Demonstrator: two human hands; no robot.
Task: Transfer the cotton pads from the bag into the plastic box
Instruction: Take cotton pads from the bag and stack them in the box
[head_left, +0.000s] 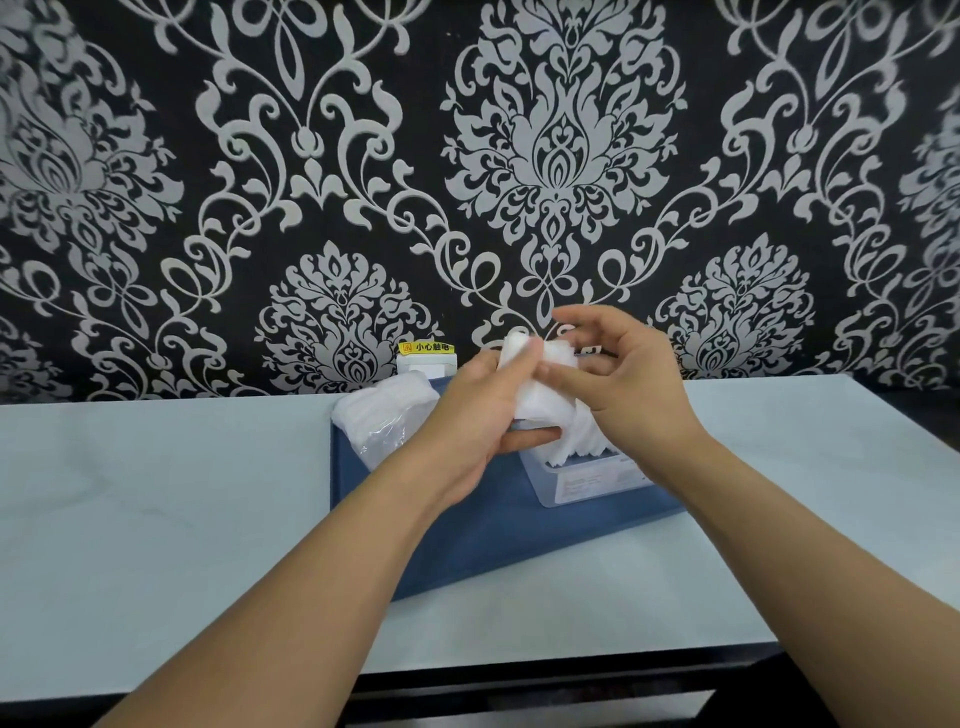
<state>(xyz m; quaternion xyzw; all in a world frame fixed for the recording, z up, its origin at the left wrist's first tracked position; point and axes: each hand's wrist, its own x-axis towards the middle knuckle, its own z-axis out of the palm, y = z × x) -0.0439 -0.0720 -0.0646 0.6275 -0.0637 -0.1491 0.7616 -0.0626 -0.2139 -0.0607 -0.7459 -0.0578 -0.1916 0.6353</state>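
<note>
My left hand (480, 410) grips a thick stack of white cotton pads (540, 382), held above the blue mat. My right hand (623, 371) touches the same stack from the right, thumb and fingers on it. Below the stack stands a clear plastic box (587, 475) with several pads (576, 447) leaning inside it. To the left lies the clear plastic bag (382, 415), still holding white pads. My hands hide part of the box and of the bag.
A blue mat (478, 540) lies under bag and box on a pale table (166, 499). A white wall socket with a yellow warning label (426, 358) sits behind the bag. Patterned black wallpaper rises right behind the table. The table's front edge is dark.
</note>
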